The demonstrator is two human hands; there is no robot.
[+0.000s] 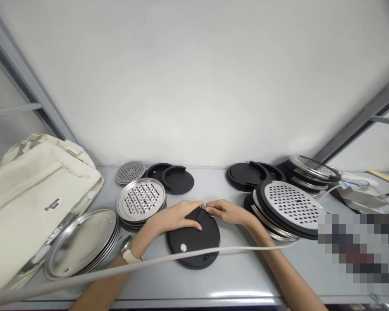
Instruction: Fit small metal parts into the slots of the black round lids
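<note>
A black round disc (201, 242) with a white dot lies flat on the grey table in front of me. My left hand (181, 214) rests over its upper left part, thumb laid on the face and fingers along the far edge, gripping it. At that far edge sits a small metal piece (202, 207), perhaps a clasp. My right hand (226, 211) pinches at this piece with thumb and forefinger, close to my left fingertips. What lies under the left palm is hidden.
On the left are a cream bag (52, 194), stacked metal lids (84, 242) and perforated metal grater discs (141, 198). Black discs (180, 179) lie behind. More grater discs (291, 205) are stacked on the right. A pale cable (162, 260) crosses in front of the black disc.
</note>
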